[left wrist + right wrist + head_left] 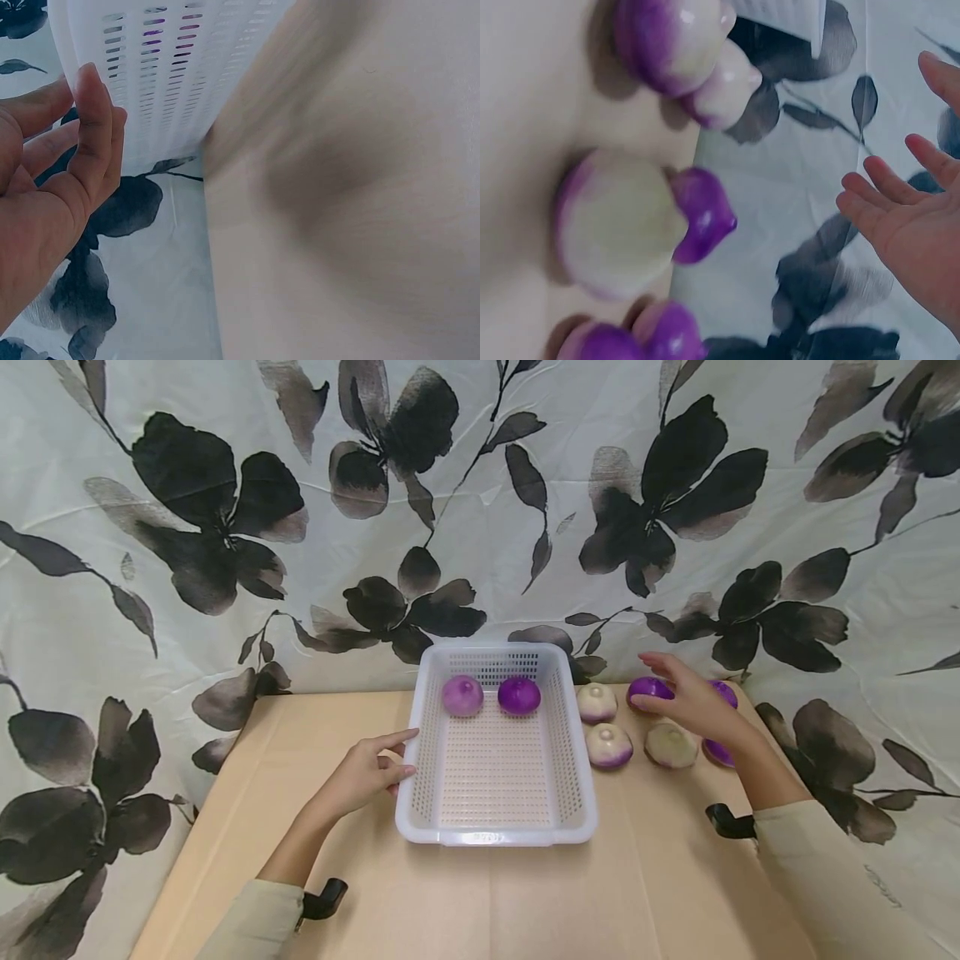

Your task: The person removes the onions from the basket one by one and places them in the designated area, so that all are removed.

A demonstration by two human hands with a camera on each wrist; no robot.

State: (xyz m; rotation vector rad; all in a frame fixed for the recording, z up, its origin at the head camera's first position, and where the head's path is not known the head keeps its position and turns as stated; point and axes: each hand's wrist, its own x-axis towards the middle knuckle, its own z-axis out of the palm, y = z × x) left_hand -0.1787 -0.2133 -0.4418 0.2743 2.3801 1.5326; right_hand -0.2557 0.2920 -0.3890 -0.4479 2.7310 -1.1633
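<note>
My left hand holds the left rim of a white perforated plastic basket, with fingers above and below the edge in the left wrist view. Inside, toward the far end, lie a lighter purple onion and a deeper purple onion. My right hand hovers, fingers spread and relaxed, over the bulbs on the right; in the head view it overlaps a shiny purple onion. In the right wrist view that onion shows behind a large white-and-purple bulb, apart from the fingers.
Two white-and-purple bulbs, one behind and one in front, stand beside the basket's right wall. Two more purple onions are partly hidden by my right hand and wrist. A floral curtain hangs along the far edge of the tan table.
</note>
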